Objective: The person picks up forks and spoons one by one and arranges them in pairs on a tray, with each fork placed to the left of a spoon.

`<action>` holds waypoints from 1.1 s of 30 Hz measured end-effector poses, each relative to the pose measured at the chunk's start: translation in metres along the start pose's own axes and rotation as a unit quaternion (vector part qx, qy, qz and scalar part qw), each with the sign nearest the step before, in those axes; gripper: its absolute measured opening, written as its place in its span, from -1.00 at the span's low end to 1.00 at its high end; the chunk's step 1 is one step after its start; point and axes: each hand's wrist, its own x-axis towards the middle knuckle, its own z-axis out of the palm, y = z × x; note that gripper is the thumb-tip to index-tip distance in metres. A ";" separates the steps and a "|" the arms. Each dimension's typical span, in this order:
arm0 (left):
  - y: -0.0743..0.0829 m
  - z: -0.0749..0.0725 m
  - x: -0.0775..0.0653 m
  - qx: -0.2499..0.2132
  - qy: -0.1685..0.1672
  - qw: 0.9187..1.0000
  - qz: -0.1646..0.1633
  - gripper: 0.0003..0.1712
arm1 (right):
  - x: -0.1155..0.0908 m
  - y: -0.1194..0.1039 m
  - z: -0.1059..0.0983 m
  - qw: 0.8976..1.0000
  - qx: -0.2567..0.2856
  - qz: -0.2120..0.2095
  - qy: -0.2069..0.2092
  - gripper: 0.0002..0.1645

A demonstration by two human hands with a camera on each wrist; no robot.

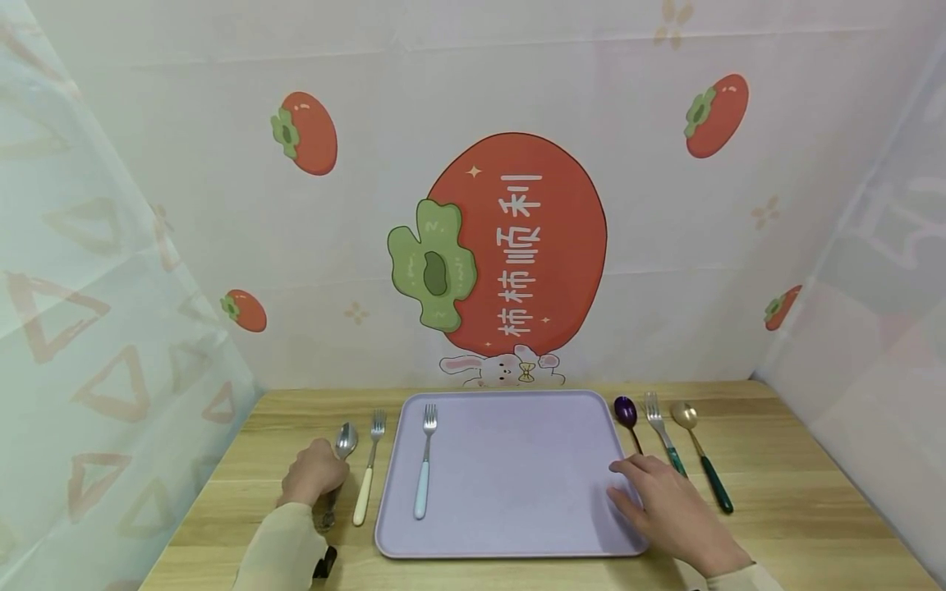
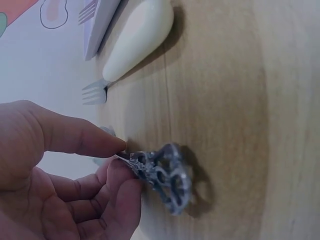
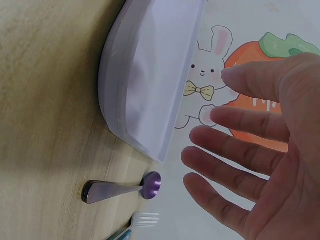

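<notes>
My left hand [image 1: 314, 472] pinches a silver spoon [image 1: 346, 439] by its handle, left of the tray. In the left wrist view, the thumb and fingertips grip the handle, and its ornate openwork end [image 2: 170, 177] sticks out past them, close over the table. Just right of it lies a fork with a cream handle [image 1: 364, 497]. My right hand [image 1: 668, 509] hovers over the right edge of the lilac tray [image 1: 517, 476] with its fingers spread and nothing held. On the tray's left side rests a fork with a pale blue handle [image 1: 423, 488].
Right of the tray lie a purple spoon [image 1: 625, 410], a fork with a green handle [image 1: 656, 417] and a gold spoon with a dark green handle [image 1: 713, 480]. Behind the wooden table [image 1: 805, 492] stands a white backdrop [image 1: 628, 328] printed with persimmons.
</notes>
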 end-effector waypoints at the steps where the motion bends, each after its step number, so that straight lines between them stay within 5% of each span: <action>1: 0.000 0.000 0.000 -0.001 0.000 1.000 0.000 -0.84 | 0.000 0.000 0.000 1.000 0.000 0.000 -0.001 -0.71; 33: 0.006 -0.013 -0.006 -0.042 -0.014 0.999 0.018 -0.84 | -0.002 0.000 0.003 0.999 -0.003 -0.022 0.026 -0.70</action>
